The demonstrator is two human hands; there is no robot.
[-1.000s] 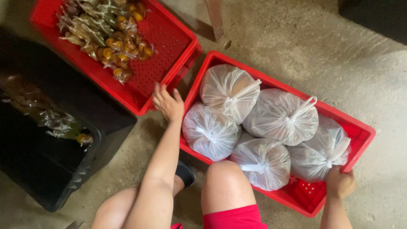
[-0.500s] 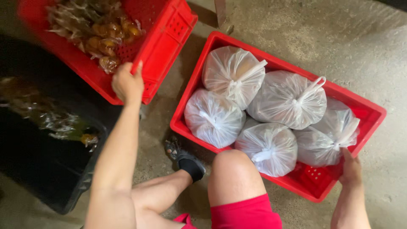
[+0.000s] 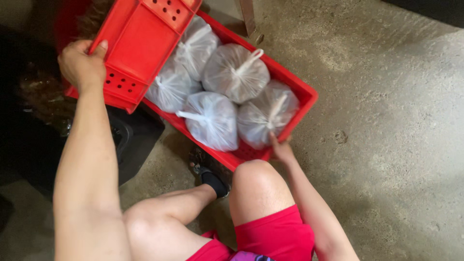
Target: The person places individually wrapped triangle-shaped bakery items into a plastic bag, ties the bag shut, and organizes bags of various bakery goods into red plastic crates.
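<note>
My left hand (image 3: 83,63) grips the near corner of a red plastic crate (image 3: 140,43) and holds it tilted up, its underside facing me. This crate overlaps a second red crate (image 3: 295,118) lying on the concrete floor. The second crate holds several knotted translucent white bags (image 3: 212,118) filled with something pale. My right hand (image 3: 280,147) holds the near rim of that crate, just beside one bag. My bare knees and red shorts are at the bottom.
A black bin (image 3: 130,140) stands at the left under the lifted crate, with brownish produce (image 3: 41,94) dimly seen in it. A metal leg (image 3: 250,21) stands behind the crates. Rough concrete floor (image 3: 386,145) spreads to the right. My dark-socked foot (image 3: 212,181) rests near the crate.
My left hand took hold of the left crate and lifted it, tilting it over the edge of the crate of bags. The view swung right. My right hand stayed on the crate's rim.
</note>
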